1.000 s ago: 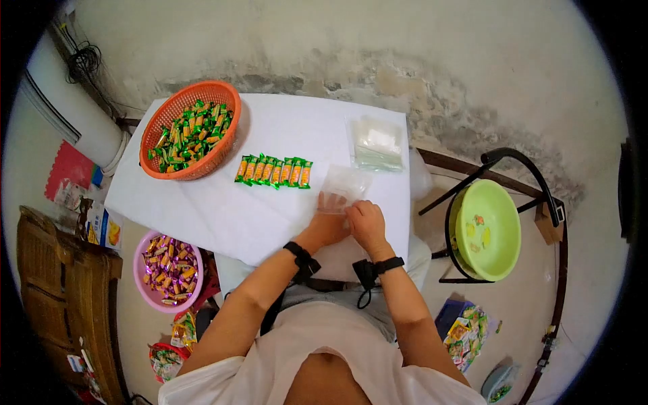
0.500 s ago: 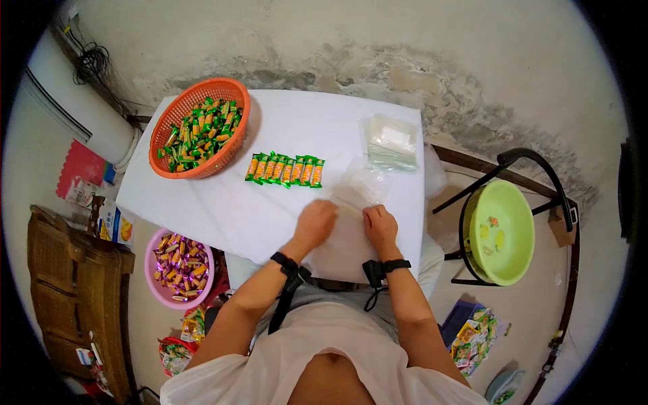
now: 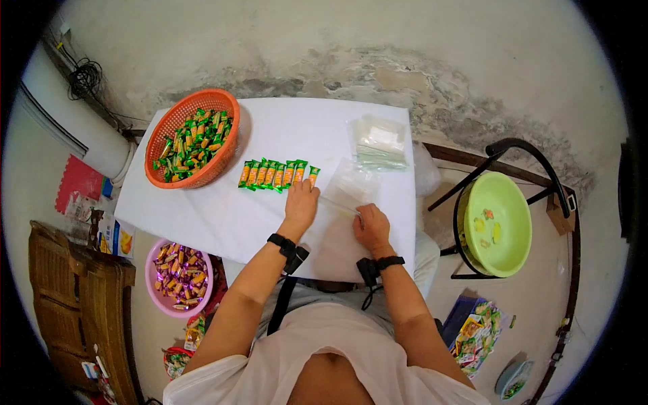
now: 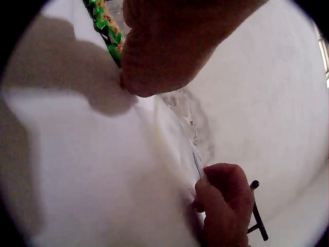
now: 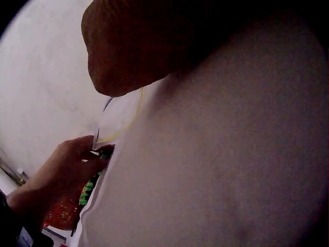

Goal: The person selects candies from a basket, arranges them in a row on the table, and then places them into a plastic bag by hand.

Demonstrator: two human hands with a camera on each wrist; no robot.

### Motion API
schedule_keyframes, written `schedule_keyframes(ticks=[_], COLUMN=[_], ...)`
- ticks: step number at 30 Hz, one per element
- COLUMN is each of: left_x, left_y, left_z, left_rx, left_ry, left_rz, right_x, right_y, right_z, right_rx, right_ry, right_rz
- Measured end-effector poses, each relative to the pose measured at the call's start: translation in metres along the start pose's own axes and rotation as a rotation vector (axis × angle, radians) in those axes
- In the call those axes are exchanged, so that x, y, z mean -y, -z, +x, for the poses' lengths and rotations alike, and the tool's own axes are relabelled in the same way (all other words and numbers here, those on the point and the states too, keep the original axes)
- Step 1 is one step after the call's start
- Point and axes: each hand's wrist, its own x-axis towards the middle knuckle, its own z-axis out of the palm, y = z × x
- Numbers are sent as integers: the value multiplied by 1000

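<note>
A row of green-and-orange wrapped candies (image 3: 266,175) lies on the white-covered table. My left hand (image 3: 302,206) is at the row's right end, its fingertips pinching the lower end of the last candy (image 3: 314,175), which stands a little apart from the others. A clear plastic bag (image 3: 354,183) lies flat to the right of the row. At the bag's near edge, my right hand (image 3: 372,226) pinches the plastic between thumb and fingers; the left wrist view also shows this right hand (image 4: 223,200) holding the edge. In the right wrist view the left hand (image 5: 67,164) is beside the candies.
An orange basket (image 3: 229,152) of the same candies stands at the table's back left. A stack of clear bags (image 3: 381,142) lies at the back right. Below the table's left side is a pink basin (image 3: 154,283) of purple-wrapped candies. A green basin (image 3: 509,209) rests on a black-framed chair at right.
My left hand came off the bag and moved left and forward to the row's right end. The last candy has shifted away from its neighbours. The right hand stays at the bag's edge.
</note>
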Motion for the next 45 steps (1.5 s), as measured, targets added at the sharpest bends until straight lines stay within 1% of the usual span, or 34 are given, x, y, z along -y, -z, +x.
schedule_keyframes(ticks=[2, 4, 5, 7, 8, 10, 11, 13, 14, 16, 17, 18, 20, 22, 24, 27, 29, 30, 31, 32, 33, 34, 35, 36, 38, 41, 45], left_x=[-1, -5, -5, -1, 1, 0, -4, -15, -19, -28, -33, -36, -41, -45, -48, -55, -59, -61, -63, -65, -67, -69, -70, -71, -71, -69, -67], left_y=[0, 7, 7, 9, 10, 19, 24, 43, 42, 41, 39, 37, 32, 25, 21, 13, 5, 5, 5, 5, 2, 0, -3, -2, 1, -5, -12], left_z=[-7, -14, -18, -32, -40, -54, -63, -79, -85, -92, -90, -87, -77, -67, -59, -49, -43, -41, -39, -36, -35, -36, -36, -34, -32, -34, -35], left_rx=[-15, 147, 148, -14, -15, -114, -112, -108, -105, -108, -109, -111, 24, 20, 22, 63, -25, -22, 29, 81, 83, 42, 1, 4, -108, -107, -83], left_ry=[-18, 47, 45, 78, 76, 163, 160, 185, 185, -61, -116, -114, -159, -184, -208, -192, -192, -194, -133, -74, -77, -2, 74, 71, 87, 121, 130], left_rz=[-14, -73, -74, -315, -315, -571, -571, -709, -709, -694, -691, -690, -667, -669, -668, -668, -731, -731, -757, -782, -783, -831, -878, -879, -746, -714, -666], right_x=[0, -2, -3, -3, -4, -5, -5, -6, -7, -7, -6, -6, -8, -9, -9, -7, -8, -9, -10, -11, -9, -8, -9, -10, -11, -5, 0], right_y=[0, 0, 0, -1, -3, -4, -5, -5, -5, -7, -8, -8, -8, -8, -9, -7, -8, -9, -10, -10, -8, -6, -7, -8, -9, -4, 1], right_z=[-1, -1, -2, -2, -2, -3, -3, -4, -4, -4, -5, -6, -4, -5, -5, -4, -5, -5, -4, -5, -4, -3, -3, -4, -6, -4, -1], right_rx=[-19, 14, 14, 0, -1, -36, -37, -5, -3, 37, 38, 47, 50, 88, 97, 131, 152, 108, 65, 63, 112, 160, 158, 123, 91, 86, 128], right_ry=[15, 11, 8, 19, 19, 36, 33, 4, 2, -27, -26, -39, -48, -66, -49, -45, -58, -19, 20, 17, -17, -51, -54, -27, -2, 29, 47], right_rz=[10, 1, -1, -19, -20, 18, 17, 35, 35, -3, -1, 9, 14, 70, 43, 21, 23, 33, 42, 41, 20, -2, -3, 13, 31, 12, 7])
